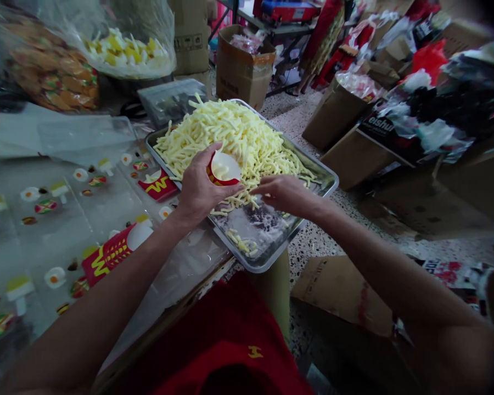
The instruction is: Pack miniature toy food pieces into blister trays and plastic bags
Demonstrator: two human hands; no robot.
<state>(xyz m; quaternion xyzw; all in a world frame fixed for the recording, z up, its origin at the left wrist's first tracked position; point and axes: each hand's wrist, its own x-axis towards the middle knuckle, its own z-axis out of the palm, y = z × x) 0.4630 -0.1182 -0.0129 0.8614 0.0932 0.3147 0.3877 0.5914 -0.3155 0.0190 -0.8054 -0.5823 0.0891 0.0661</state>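
My left hand [201, 184] is wrapped round a red french-fry carton [225, 168] with a white inside, tilted over a metal tray [331, 184]. Pale yellow fry-shaped sticks [230, 129] are heaped in the tray. Close to the carton, at the lower edge of the heap, is my right hand [282, 193]. Its fingers are drawn together and point left among the sticks; what lies between them is hidden. Left of the tray, another red carton [158, 185] lies on the table with pale pieces at its mouth. A further red carton [111, 255] lies partly behind my left forearm.
Clear plastic sheets [66, 219] on the table carry small toy eggs, burgers and other pieces. Bags of orange pieces [53, 82] and yellow-white pieces [123, 52] stand behind. Cardboard boxes [245, 68] crowd the floor on the right. A person's legs [313, 60] show at the back.
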